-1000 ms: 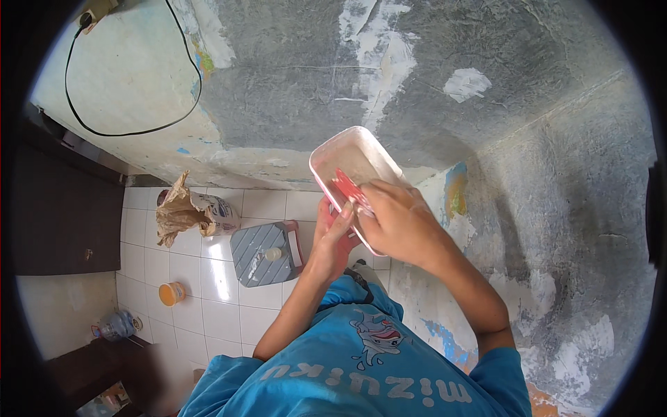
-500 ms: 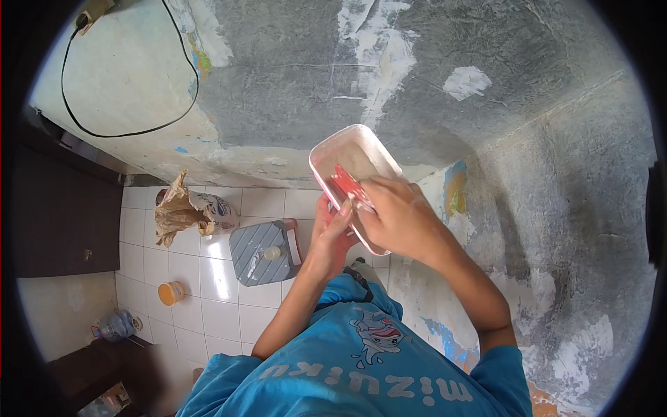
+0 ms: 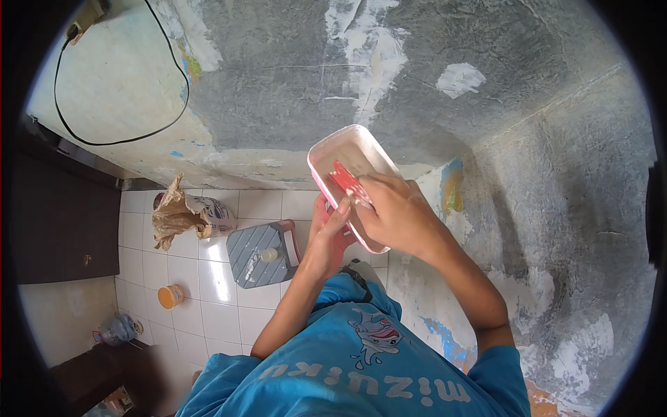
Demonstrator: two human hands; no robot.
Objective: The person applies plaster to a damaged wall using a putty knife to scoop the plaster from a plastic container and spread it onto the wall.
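Observation:
My left hand (image 3: pixel 328 236) is wrapped round the near left side of a rectangular plastic tub (image 3: pixel 384 161), pinkish white with rounded corners, and holds it up in front of me. The tub is tilted, and pale filler is smeared over its inside. My right hand (image 3: pixel 399 214) grips a red putty knife (image 3: pixel 345 178) streaked with the same pale paste. Its flat blade lies over the tub's opening, close to the left thumb. The right fingers hide the rest of the knife and part of the tub's right side.
Ahead stands a grey wall (image 3: pixel 278 90) with white patches. A grey step stool (image 3: pixel 250 243) with a small cup (image 3: pixel 269 255) on it is on the tiled floor. Farther left are a crumpled paper sack (image 3: pixel 174 221), an orange-topped pot (image 3: pixel 167 297) and a clear bottle (image 3: pixel 119 329). A black cable (image 3: pixel 125 142) hangs upper left.
The view has shifted slightly, so the wall and floor things sit a little farther left. Both hands, the tub and the putty knife keep nearly the same places.

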